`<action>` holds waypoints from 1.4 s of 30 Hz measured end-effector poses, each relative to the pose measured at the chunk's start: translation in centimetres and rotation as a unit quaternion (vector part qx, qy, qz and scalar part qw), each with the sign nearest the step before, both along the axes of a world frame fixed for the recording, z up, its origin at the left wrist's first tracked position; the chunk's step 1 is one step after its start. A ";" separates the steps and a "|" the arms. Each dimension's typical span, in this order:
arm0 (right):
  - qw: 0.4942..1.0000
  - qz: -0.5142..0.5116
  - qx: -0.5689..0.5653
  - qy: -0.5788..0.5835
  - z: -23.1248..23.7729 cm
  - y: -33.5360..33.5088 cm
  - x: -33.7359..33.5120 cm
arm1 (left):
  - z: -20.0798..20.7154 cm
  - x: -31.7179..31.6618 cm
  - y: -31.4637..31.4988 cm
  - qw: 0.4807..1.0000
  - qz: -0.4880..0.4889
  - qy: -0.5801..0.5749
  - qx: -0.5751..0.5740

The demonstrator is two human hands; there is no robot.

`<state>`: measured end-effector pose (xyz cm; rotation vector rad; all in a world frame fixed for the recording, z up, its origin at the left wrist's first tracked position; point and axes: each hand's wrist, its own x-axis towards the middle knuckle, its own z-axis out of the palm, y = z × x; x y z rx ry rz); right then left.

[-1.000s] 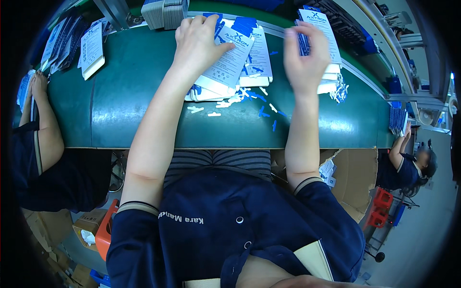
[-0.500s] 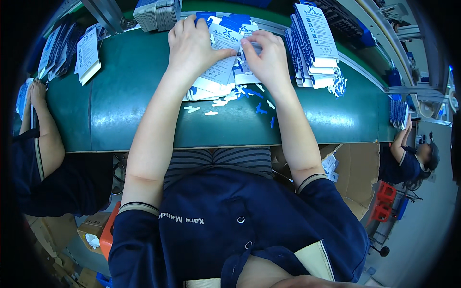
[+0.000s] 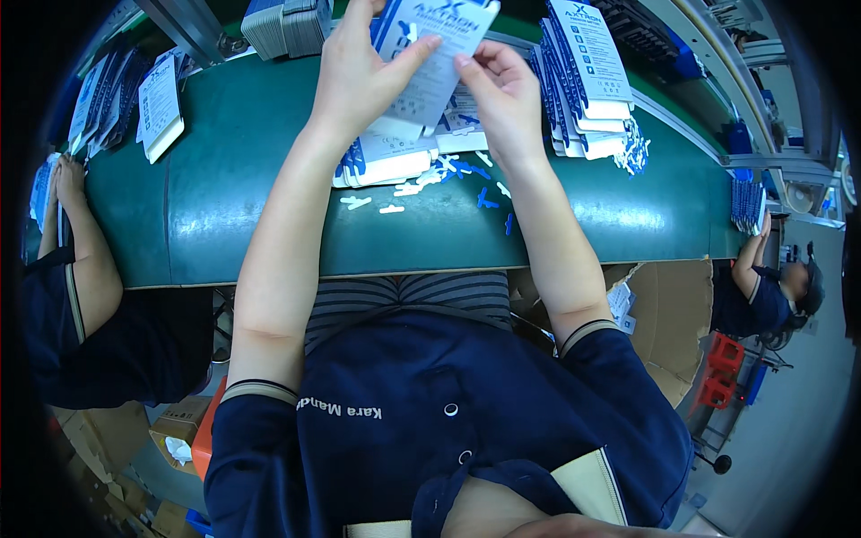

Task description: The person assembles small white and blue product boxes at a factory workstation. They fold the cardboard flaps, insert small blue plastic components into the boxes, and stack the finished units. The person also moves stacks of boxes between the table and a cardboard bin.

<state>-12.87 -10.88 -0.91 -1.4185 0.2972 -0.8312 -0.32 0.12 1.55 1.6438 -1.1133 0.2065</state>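
Note:
Lifted above the table is a flat blue-and-white printed cardboard package (image 3: 421,94), tilted. My left hand (image 3: 359,81) grips its left side, thumb across the front; the other fingers are partly hidden or cut off by the frame's top. At the right edge, my right hand (image 3: 507,90) is closed on the same package with thumb and bent fingers. A small white piece (image 3: 413,32) shows against the package by my left thumb. Under my hands lies a pile of similar packages (image 3: 386,168), partly covered. Small white and blue cardboard scraps (image 3: 439,176) are scattered before it.
More packages are stacked at the right (image 3: 594,72), beside a heap of scraps (image 3: 633,152). Others stand at the left (image 3: 161,103), and a grey-edged stack (image 3: 287,29) is at the back. Co-workers' hands (image 3: 68,179) show at the far left and far right. A cardboard carton (image 3: 668,314) is below the table's edge.
Both hands have risen from the pile, bringing one package up and tilting it. The white piece now shows by my left thumb. The scraps on the table stay about where they were.

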 end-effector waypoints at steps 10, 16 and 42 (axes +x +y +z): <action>0.988 -0.022 -0.008 -0.155 0.7 -2.6 -1.1 | -0.2 -0.6 -0.2 0.993 -0.044 0.031 -0.101; 0.984 0.140 0.053 -0.096 0.8 -3.2 -2.0 | -2.7 0.6 -0.8 0.930 -0.203 0.293 -0.086; 0.920 -0.052 -0.386 -0.034 2.8 -0.6 -1.9 | 0.2 0.7 0.2 0.864 -0.241 0.431 -0.095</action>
